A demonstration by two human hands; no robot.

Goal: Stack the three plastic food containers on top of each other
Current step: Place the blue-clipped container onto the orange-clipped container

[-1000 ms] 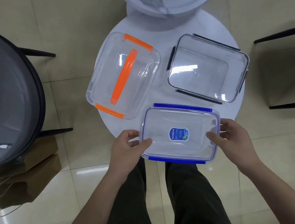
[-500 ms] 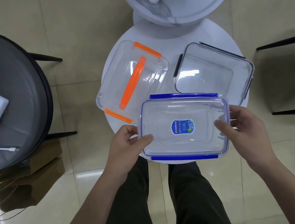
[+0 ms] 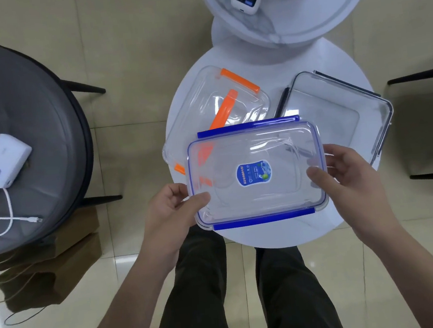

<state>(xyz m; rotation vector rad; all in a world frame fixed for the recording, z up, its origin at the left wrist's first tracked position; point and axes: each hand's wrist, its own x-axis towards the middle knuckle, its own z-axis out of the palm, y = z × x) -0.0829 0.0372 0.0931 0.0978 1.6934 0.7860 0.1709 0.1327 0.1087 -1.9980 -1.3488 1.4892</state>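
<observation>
I hold a clear container with blue clips and a blue label (image 3: 255,173) in the air above the small round white table (image 3: 279,229). My left hand (image 3: 172,209) grips its left end and my right hand (image 3: 346,173) grips its right end. It overlaps the near corner of the clear container with orange clips and an orange handle (image 3: 213,102), which rests on the table's left side. A clear container with dark clips (image 3: 339,117) lies on the table's right side.
A larger white round table (image 3: 288,20) with a small white device (image 3: 246,0) stands behind. A grey chair (image 3: 19,148) at the left holds a white power bank (image 3: 4,159) and cable. A black chair (image 3: 426,123) sits at the right. Brown paper bags (image 3: 51,263) rest on the floor.
Both hands have lifted the blue-clipped container off the table's near edge and carried it up and away from me, so it now overlaps the orange-clipped container's near corner.
</observation>
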